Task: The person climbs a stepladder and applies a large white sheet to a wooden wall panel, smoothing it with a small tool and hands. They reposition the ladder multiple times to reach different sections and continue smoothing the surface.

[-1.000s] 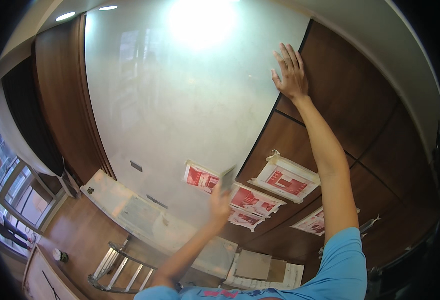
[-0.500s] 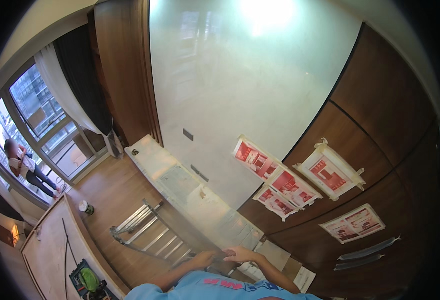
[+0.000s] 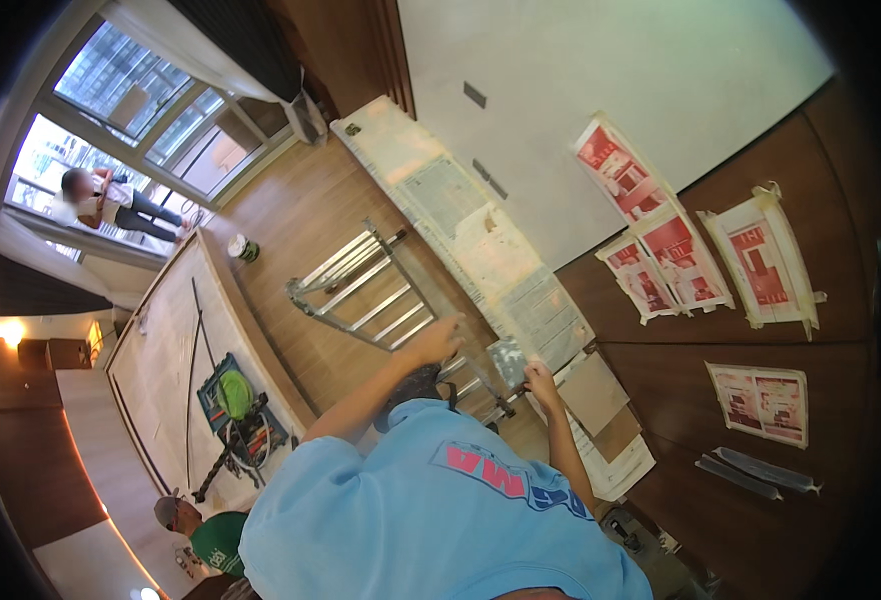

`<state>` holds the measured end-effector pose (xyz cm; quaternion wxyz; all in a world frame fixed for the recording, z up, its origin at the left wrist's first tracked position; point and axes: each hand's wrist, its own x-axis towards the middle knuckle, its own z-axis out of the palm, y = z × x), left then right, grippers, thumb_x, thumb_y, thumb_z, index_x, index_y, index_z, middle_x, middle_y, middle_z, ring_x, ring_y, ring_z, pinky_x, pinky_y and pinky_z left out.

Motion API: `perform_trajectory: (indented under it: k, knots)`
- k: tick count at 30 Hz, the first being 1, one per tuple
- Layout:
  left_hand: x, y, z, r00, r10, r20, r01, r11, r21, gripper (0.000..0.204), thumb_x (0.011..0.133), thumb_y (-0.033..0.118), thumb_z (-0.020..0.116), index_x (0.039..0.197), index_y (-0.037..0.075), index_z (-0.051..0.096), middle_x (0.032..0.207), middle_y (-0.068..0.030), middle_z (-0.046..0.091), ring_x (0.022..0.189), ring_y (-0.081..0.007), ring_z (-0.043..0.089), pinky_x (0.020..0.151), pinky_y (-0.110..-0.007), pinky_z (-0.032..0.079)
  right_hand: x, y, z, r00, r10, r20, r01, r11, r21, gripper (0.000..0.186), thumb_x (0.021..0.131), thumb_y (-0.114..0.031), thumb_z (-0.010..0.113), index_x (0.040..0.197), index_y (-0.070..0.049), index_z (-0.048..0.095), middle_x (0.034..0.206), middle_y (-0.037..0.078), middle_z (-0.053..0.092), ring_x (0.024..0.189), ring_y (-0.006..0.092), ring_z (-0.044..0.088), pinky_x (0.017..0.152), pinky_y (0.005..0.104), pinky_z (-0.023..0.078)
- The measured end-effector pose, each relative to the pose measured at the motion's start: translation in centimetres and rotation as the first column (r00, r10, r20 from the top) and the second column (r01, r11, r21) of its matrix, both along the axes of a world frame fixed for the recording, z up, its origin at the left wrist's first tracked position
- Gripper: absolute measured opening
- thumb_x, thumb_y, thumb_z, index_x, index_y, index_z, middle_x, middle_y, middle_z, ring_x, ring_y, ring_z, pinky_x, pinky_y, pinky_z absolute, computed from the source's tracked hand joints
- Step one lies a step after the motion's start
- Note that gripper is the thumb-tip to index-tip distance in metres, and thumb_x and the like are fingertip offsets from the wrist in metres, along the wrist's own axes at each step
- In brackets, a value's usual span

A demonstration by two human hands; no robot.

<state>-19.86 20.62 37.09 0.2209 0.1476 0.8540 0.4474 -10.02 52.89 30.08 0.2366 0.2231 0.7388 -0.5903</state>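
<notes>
My left hand (image 3: 438, 338) is raised just above the aluminium ladder (image 3: 351, 285), fingers apart and holding nothing. To its right, my right hand (image 3: 541, 385) grips a flat metal trowel-like tool (image 3: 507, 362). The tool is beside a long paper-covered ledge (image 3: 441, 190) below the white wall panel (image 3: 611, 60). Red printed sheets (image 3: 676, 260) are taped to the wall and brown panels at the right. A dark object (image 3: 416, 385), too hidden to make out, sits below my left arm.
A person (image 3: 136, 207) stands by the glass door at upper left; a co-worker in green (image 3: 211, 545) is at lower left. A low platform (image 3: 161, 350) holds an open toolbox (image 3: 216, 380) and thin strips. A tub (image 3: 243, 248) stands on the wooden floor (image 3: 271, 210).
My view has tilted down and left. My right hand came down from the wall. The metal tool, earlier in my left hand, is now in my right, and the hands have moved apart.
</notes>
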Motion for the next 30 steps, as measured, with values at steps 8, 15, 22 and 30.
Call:
perform_trajectory:
  k: [8,15,22,30]
  knots:
    - [-5.6,-14.1,-2.6,0.94,0.319,-0.118,-0.328,0.943,-0.06,0.058,0.092,0.022,0.068,0.142,-0.002,0.049,0.137,-0.0275,0.057,0.126,-0.0409,0.057,0.108,-0.045,0.045,4.5,-3.5,-9.8,0.915,-0.258,0.309,0.252,0.966,0.059,0.024,0.099,-0.019,0.052,0.11,0.0,0.063,0.098,0.014,0.068,0.094,0.0279,0.066,0.083,0.0406,0.052]
    - [-22.0,-20.3,-11.0,0.823,0.384,-0.418,-0.46,0.883,-0.093,0.053,0.093,0.025,0.07,0.135,-0.004,0.055,0.135,-0.0284,0.058,0.125,-0.0468,0.054,0.107,-0.05,0.044,5.9,-8.0,-11.3,0.94,-0.294,0.174,0.111,0.744,0.659,0.023,0.099,-0.023,0.054,0.101,-0.001,0.061,0.1,0.024,0.069,0.098,0.0405,0.067,0.086,0.0487,0.05]
    - [-31.1,-19.6,-16.9,0.9,0.409,-0.153,-0.432,0.782,-0.45,0.055,0.097,0.049,0.061,0.129,0.003,0.066,0.121,-0.0273,0.068,0.115,-0.0461,0.063,0.098,-0.054,0.049,5.2,-10.2,-10.1,0.842,-0.466,0.271,0.162,0.698,0.697,0.027,0.101,-0.028,0.051,0.114,-0.006,0.06,0.11,0.025,0.07,0.108,0.0466,0.065,0.092,0.0533,0.049]
    - [-32.1,-16.7,-19.7,0.78,0.491,-0.389,-0.599,0.405,-0.691,0.054,0.097,0.055,0.055,0.1,0.008,0.08,0.088,-0.0195,0.076,0.083,-0.0417,0.073,0.076,-0.055,0.057,4.3,-12.4,-7.7,0.823,-0.547,0.157,0.289,0.639,0.713,0.024,0.101,-0.025,0.055,0.112,-0.005,0.061,0.109,0.026,0.069,0.107,0.0457,0.065,0.092,0.0531,0.049]
